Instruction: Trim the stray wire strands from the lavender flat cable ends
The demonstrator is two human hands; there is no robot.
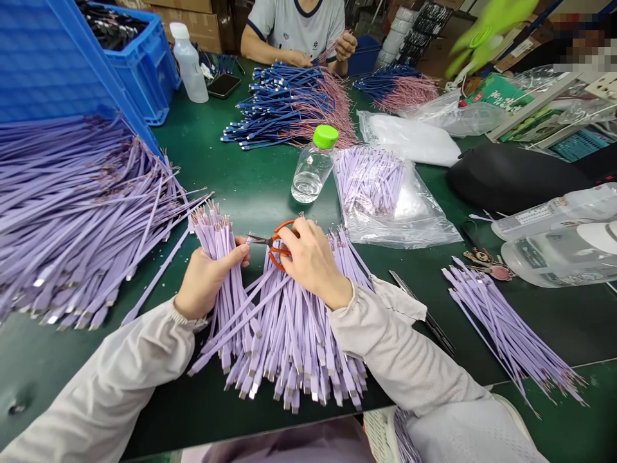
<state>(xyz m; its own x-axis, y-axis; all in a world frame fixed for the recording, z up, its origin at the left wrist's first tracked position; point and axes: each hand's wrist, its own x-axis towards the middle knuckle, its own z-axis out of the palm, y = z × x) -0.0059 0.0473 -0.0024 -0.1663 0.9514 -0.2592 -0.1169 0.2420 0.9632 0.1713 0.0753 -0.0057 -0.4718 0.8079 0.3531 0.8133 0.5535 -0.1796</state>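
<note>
My left hand (212, 276) is closed around a bundle of flat lilac USB cables (219, 241), their stripped wire ends pointing up and away from me. Orange-handled scissors (277, 247) are in my right hand (313, 260), blades pointing left toward the left thumb and a wire end there. Whether the blades touch that wire is hard to make out. Beneath both hands a larger pile of lilac cables (301, 347) lies fanned out, metal plugs toward me. A few cables cross between the bundle and this pile.
A big lilac cable heap (72, 225) lies left beside blue crates (144, 77). Ahead are a green-capped bottle (311, 170) and a bagged cable bundle (371, 180). Tweezers (424, 315) and loose cables (511, 328) lie right. Across the table a person (299, 32) handles blue-and-pink cables (294, 103).
</note>
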